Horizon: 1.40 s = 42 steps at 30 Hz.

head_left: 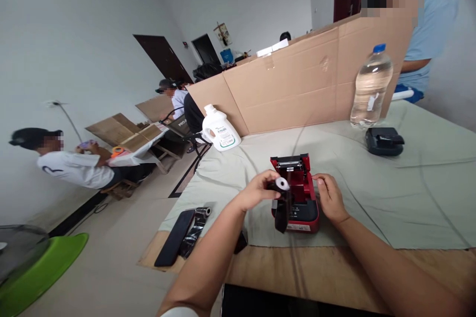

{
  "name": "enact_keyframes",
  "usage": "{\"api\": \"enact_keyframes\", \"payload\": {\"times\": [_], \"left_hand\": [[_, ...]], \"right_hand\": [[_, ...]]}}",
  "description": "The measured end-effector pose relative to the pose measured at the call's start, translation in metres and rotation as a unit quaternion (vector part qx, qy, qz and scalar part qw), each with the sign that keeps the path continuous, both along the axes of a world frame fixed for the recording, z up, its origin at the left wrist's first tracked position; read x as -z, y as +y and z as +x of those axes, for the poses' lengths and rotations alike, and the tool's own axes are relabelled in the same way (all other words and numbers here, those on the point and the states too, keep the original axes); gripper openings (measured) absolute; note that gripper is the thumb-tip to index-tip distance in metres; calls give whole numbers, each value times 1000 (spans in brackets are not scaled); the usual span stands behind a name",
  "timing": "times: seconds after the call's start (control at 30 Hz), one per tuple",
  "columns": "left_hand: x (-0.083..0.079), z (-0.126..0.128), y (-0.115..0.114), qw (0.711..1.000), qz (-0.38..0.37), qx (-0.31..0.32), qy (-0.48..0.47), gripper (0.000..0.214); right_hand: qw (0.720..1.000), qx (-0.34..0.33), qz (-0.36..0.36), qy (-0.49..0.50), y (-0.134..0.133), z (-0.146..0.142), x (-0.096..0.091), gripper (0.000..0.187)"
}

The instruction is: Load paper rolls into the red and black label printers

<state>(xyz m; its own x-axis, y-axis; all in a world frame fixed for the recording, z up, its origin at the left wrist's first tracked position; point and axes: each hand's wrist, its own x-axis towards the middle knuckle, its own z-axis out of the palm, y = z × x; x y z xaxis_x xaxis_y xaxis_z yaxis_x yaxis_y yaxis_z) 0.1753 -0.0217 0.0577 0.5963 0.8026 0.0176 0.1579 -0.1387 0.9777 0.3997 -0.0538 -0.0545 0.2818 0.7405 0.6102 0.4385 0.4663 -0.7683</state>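
Observation:
A small red and black printer (302, 213) sits on the cloth in front of me with its lid raised and its red inner bay exposed. Over the bay, my left hand (261, 190) pinches a small black roll (283, 203) by its end. The roll has a pale round core, and a dark strip hangs from it across the printer's left side. At the printer's right edge, my right hand (330, 198) has curled fingers, with fingertips and thumb against the red casing.
A black phone-like slab (174, 237) and another dark film roll (195, 233) lie at the table's left corner. A white jug (222, 131), a water bottle (372, 89) and a black device (384, 141) stand before a cardboard partition (290, 84). Other people sit beyond.

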Motion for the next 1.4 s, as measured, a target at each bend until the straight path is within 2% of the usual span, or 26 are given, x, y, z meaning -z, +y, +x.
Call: {"api": "enact_keyframes", "payload": {"times": [0.07,0.17,0.27,0.37,0.47,0.57,0.7,0.8,0.97,1.07,1.13,1.2,1.3,1.33,1.4], "left_hand": [[-8,-30,1,997,-53,-32,-48,38],[-17,-81,8,992,-73,-99,-12,38],[-14,-129,19,983,-69,-125,116,43],[3,-163,30,947,-18,-142,288,45],[24,-182,37,897,49,-156,412,44],[36,-195,39,872,57,-179,452,50],[33,-218,34,844,63,-197,494,55],[31,-233,25,817,64,-195,539,46],[41,-237,5,800,60,-180,570,37],[38,-234,0,803,67,-180,563,40],[25,-232,0,811,72,-180,552,41],[5,-224,-2,848,58,-176,496,38],[-30,-195,-12,936,-27,-123,329,40],[-40,-180,-18,954,-60,-91,281,45],[-57,-146,-32,970,-103,-17,220,53]], "right_hand": [[1000,0,-5,0,0,0,0,26],[1000,0,-11,0,1,-1,1,26],[1000,-1,-19,1,1,-1,2,27],[1000,-3,-28,3,2,0,4,28],[999,-3,-41,6,2,0,5,30],[998,-1,-62,11,2,0,6,31],[997,-3,-72,12,2,0,5,34],[997,-1,-76,13,3,1,4,35],[996,1,-84,14,4,1,6,37],[997,2,-80,13,4,1,6,36],[997,1,-72,13,4,1,6,35],[998,0,-63,14,4,0,4,34],[998,2,-56,16,3,-1,2,33],[998,3,-56,18,3,-1,2,33],[998,3,-55,20,3,-1,2,32]]}}
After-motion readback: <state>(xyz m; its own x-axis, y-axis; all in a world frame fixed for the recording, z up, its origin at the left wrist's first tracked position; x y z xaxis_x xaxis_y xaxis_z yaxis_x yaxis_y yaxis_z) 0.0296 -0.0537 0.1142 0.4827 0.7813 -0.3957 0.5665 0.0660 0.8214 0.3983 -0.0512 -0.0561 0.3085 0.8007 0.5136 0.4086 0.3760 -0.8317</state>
